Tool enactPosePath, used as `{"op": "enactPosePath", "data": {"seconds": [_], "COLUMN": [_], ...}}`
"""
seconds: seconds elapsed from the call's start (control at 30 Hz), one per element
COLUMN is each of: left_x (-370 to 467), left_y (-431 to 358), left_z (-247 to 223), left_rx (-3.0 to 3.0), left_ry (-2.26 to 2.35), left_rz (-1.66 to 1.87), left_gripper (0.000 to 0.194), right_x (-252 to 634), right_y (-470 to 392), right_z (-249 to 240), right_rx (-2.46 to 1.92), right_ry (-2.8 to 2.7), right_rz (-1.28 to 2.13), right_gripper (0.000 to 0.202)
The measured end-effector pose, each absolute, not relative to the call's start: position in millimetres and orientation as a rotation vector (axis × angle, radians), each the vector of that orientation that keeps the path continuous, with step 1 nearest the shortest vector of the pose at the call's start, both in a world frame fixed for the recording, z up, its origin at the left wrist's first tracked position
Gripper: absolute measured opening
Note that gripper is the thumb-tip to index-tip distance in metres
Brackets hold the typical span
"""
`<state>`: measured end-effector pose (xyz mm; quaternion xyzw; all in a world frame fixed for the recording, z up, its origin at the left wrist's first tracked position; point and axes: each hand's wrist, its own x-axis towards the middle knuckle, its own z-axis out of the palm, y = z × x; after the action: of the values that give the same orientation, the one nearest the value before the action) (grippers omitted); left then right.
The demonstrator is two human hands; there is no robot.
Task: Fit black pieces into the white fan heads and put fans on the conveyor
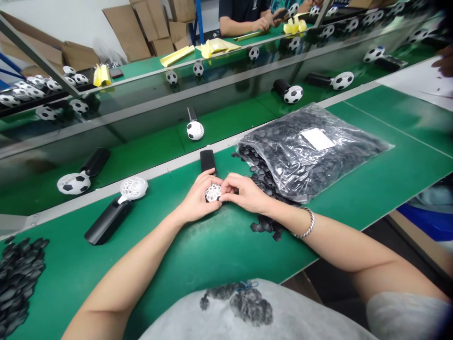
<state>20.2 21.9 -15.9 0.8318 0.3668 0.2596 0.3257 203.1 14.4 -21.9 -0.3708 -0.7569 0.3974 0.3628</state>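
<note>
A white openwork soccer ball head (213, 192) sits between my hands on the green worktop, with some black patches in it. Curled around its left side, my left hand (194, 202) holds it steady. A black handle (207, 159) sticks out beyond my left fingers. My right hand (244, 191) is closed in a pinch at the ball's right edge; whatever lies between the fingertips is hidden. Loose black patches (264, 177) spill beside my right wrist from a clear plastic bag (300, 156) full of them.
Left of my hands lies another white openwork ball (133, 189) on a black handle (108, 222). A heap of black pieces (21, 278) is at the far left. Soccer balls with handles (195, 131) rest on the green conveyor belt (148, 151) ahead. Across it, a person's hands (264, 22) are at work.
</note>
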Motion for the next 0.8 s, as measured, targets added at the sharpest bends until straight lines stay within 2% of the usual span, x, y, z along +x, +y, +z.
{"op": "enactPosePath", "data": {"seconds": [0.13, 0.27, 0.37, 0.53, 0.63, 0.7, 0.8], "left_x": [19.3, 19.5, 20.4, 15.5, 7.8, 3.1, -0.3], "left_y": [21.5, 16.4, 12.7, 16.5, 21.3, 23.5, 25.2], "left_z": [-16.4, -18.0, -19.9, -19.6, -15.5, -12.1, -8.5], "left_rx": [2.210, 2.234, 2.235, 2.083, 2.028, 2.026, 2.002], "left_ry": [0.936, 1.042, 1.205, 1.388, 1.311, 1.220, 1.137], "left_rz": [0.667, 0.648, 0.638, 0.661, 0.644, 0.596, 0.542], "left_gripper": [0.035, 0.047, 0.048, 0.057, 0.056, 0.057, 0.059], "right_x": [206.5, 220.3, 225.0, 222.8, 224.0, 226.0, 228.7], "right_y": [26.3, 44.9, 49.0, 46.5, 45.3, 43.7, 39.6], "right_z": [-23.2, -22.3, -20.8, -20.6, -20.9, -20.2, -17.0], "right_rx": [-1.039, -1.315, -1.488, -1.473, -1.374, -1.322, -1.292], "right_ry": [-1.912, -2.066, -2.289, -2.451, -2.458, -2.444, -2.341], "right_rz": [1.110, 0.681, 0.450, 0.390, 0.305, 0.353, 0.528], "right_gripper": [0.015, 0.011, 0.015, 0.015, 0.008, 0.002, 0.011]}}
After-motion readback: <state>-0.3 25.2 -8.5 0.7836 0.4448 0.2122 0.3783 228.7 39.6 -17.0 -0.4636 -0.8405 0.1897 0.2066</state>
